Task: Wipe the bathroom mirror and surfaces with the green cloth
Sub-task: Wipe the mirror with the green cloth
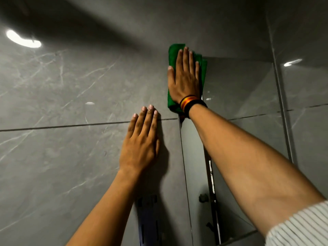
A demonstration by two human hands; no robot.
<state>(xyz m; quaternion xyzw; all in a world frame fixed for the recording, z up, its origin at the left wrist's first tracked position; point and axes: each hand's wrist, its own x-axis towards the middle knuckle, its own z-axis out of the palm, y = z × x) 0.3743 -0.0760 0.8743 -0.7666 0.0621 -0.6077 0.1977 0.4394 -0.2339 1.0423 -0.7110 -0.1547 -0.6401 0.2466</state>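
- Wiping step now, up at the top left corner of the mirror point(239, 89).
- Right hand point(184, 80) flat, fingers spread open, pressing the green cloth point(173, 50) on the wall and mirror edge. Not pinched, just pushed flat.
- Left hand point(142, 141) open and empty, leaning on the grey tile wall point(62, 86).
- Next, probably: sliding the cloth right, over the glass, pressing all the way.

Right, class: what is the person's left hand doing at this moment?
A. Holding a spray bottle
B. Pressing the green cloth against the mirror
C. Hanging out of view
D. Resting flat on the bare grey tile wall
D: the left hand lies flat on the grey tile wall with nothing under it, while the right hand presses the green cloth.
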